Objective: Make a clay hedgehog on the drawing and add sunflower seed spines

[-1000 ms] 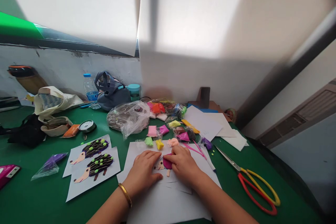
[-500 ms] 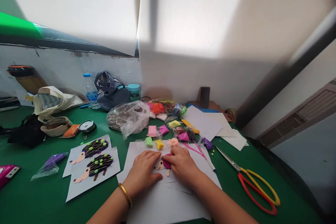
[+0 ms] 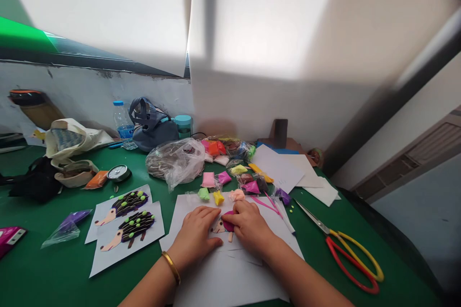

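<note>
A small clay hedgehog picture lies on white paper (image 3: pixel 216 278) in front of me, with a peach face (image 3: pixel 218 226), a magenta clay body (image 3: pixel 228 222) and a peach leg (image 3: pixel 230 237). My right hand (image 3: pixel 250 228) is curled over the body, fingertips pressing on the clay; its thumb is hidden. To the left of the face, my left hand (image 3: pixel 196 230) rests open on the sheet, thumb apart from the fingers. Part of the body is covered by my right hand.
Two finished-looking hedgehog pictures (image 3: pixel 124 254) lie left. Yellow-and-red-handled scissors (image 3: pixel 355 259) lie open at the right. Beyond the paper sit clay packets (image 3: pixel 208 180), a plastic bag (image 3: pixel 176 163), loose sheets (image 3: pixel 281 168), a water bottle (image 3: pixel 124 122) and a blue handbag (image 3: pixel 154 129).
Both hands stay almost in place over the clay hedgehog. The view has shifted very slightly; nothing else has visibly moved.
</note>
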`<state>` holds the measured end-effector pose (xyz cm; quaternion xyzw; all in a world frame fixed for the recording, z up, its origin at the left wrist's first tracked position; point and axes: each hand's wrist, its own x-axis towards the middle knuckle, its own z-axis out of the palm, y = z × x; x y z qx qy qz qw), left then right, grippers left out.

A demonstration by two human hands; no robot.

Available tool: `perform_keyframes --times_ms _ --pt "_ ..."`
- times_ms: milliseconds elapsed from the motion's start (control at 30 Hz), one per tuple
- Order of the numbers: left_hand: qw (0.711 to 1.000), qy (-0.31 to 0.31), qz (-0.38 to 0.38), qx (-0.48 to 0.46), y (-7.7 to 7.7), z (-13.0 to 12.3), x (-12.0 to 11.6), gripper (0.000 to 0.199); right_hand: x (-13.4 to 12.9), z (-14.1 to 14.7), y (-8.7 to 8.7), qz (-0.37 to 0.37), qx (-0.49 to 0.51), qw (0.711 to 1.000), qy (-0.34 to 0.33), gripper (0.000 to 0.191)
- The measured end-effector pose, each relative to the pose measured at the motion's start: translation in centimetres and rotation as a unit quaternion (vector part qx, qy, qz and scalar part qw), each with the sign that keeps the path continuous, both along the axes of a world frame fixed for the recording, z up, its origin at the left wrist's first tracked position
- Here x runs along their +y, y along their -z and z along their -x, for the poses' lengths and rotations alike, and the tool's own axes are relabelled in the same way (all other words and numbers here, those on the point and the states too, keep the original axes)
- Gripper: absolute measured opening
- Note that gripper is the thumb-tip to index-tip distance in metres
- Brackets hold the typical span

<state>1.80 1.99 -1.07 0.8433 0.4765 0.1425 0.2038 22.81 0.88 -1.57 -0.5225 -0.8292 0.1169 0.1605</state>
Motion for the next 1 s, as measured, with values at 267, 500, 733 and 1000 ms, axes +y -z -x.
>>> perform_keyframes --times_ms 267,500,733,1000 --pt "1.0 0.0 0.003 -0.002 -0.27 -0.07 -0.03 0.068 -0.06 -0.13 0.36 -0.015 0.021 1.0 0.004 0.039" --pt "1.0 -0.001 0.01 -0.002 -0.35 -0.11 -0.04 0.067 0.02 -0.03 0.24 -0.007 0.012 1.0 -0.003 0.04" --pt "1.0 0.0 0.001 -0.001 -0.25 -0.08 -0.03 0.07 0.15 -0.4 0.17 -0.006 0.03 0.999 0.028 0.056" --pt "1.0 0.001 -0.002 -0.006 -0.05 0.0 0.02 0.07 -0.01 0.04 -0.13 -0.002 0.007 1.0 0.012 0.046"
